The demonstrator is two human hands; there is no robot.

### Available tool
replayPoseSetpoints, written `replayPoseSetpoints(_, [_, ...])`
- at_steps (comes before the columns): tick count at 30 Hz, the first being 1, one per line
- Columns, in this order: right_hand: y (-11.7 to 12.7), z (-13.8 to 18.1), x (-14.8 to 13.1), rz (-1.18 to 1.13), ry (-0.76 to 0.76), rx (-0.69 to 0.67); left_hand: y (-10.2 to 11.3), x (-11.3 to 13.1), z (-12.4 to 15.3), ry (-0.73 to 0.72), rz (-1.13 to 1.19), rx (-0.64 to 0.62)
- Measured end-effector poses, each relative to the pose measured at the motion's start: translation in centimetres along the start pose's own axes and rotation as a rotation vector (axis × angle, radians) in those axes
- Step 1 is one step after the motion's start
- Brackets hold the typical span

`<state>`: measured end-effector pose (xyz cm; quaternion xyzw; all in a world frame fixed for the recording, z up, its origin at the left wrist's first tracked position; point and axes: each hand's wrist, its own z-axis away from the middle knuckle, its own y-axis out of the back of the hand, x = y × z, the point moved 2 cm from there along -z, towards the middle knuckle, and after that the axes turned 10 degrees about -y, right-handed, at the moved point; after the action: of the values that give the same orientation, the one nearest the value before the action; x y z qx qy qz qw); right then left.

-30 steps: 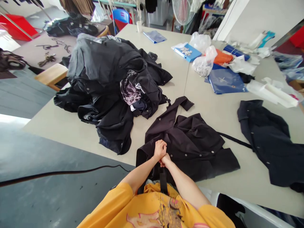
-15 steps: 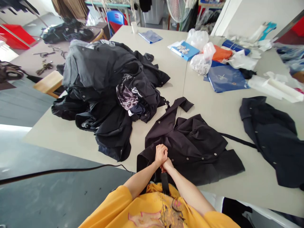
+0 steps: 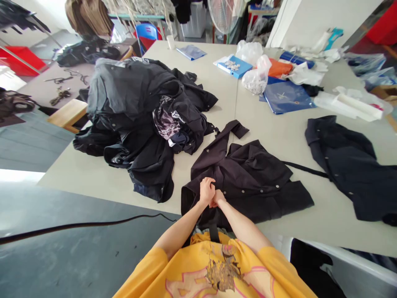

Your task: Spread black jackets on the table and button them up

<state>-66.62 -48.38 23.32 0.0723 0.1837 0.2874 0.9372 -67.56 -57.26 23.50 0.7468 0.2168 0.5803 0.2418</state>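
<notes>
A black jacket [image 3: 245,178] with a row of round snaps lies spread on the table in front of me, its near edge reaching toward my body. My left hand [image 3: 207,190] is closed over the jacket's near left part, its fingers curled downward. Right beside it, my right hand [image 3: 218,198] is closed too, its fingers tucked in against the left hand. Whatever the fingers pinch is hidden behind the knuckles. Dark fabric shows around and below both hands. A dark strap [image 3: 214,233] hangs between my forearms, over my yellow shirt.
Left on the table [image 3: 182,169] rises a big heap of dark garments [image 3: 133,95]. Another dark jacket [image 3: 347,161] lies at the right, with a black strip [image 3: 305,169] running toward it. Farther back are plastic bags [image 3: 257,76], blue packets [image 3: 288,97] and a paper roll [image 3: 358,105].
The view has shifted slightly, so things appear a little displaced. My hands stay on the same part of the jacket; they have loosened slightly from their tight clasp.
</notes>
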Motion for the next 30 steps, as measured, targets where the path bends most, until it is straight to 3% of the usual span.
replayPoseSetpoints(2, [0.2, -0.3, -0.3, -0.069, -0.007, 0.079, 1.7, 0.4, 3.0, -0.065, 0.003, -0.07])
replayPoseSetpoints(7, [0.9, -0.1, -1.5, -0.349, 0.154, 0.155, 4.0, -0.1, 10.8, -0.228, -0.178, -0.447])
replayPoseSetpoints(11, [4.2, 2.2, 0.8, -0.521, 0.323, 0.191, 3.0, -0.8, 11.8, -0.213, -0.379, -0.499])
replayPoseSetpoints(14, [9.3, 3.7, 5.8, -0.652, 0.379, 0.325, 2.0, -1.1, 9.3, -0.214, -0.419, -0.472])
replayPoseSetpoints(16, [13.5, 4.5, 10.9, -0.863, 0.385, 0.537, 2.0, -1.4, 6.8, -0.226, -0.401, -0.446])
replayPoseSetpoints(19, [18.1, 5.5, 20.1, -1.213, 0.184, 0.789, 3.5, -1.6, 3.7, -0.189, -0.372, -0.329])
replayPoseSetpoints(22, [19.1, 6.7, 27.7, -1.432, -0.054, 0.82, 5.7, -1.4, 3.9, -0.201, -0.327, -0.23])
replayPoseSetpoints(24, [18.4, 7.1, 30.1, -1.476, -0.103, 0.735, 6.5, -1.3, 6.0, -0.278, -0.292, -0.318])
replayPoseSetpoints(27, [17.1, 6.7, 29.2, -1.527, -0.056, 0.55, 6.4, -2.0, 9.6, -0.342, -0.334, -0.487])
replayPoseSetpoints(30, [17.8, 5.6, 25.1, -1.381, 0.042, 0.524, 5.9, -2.9, 10.3, -0.289, -0.399, -0.491])
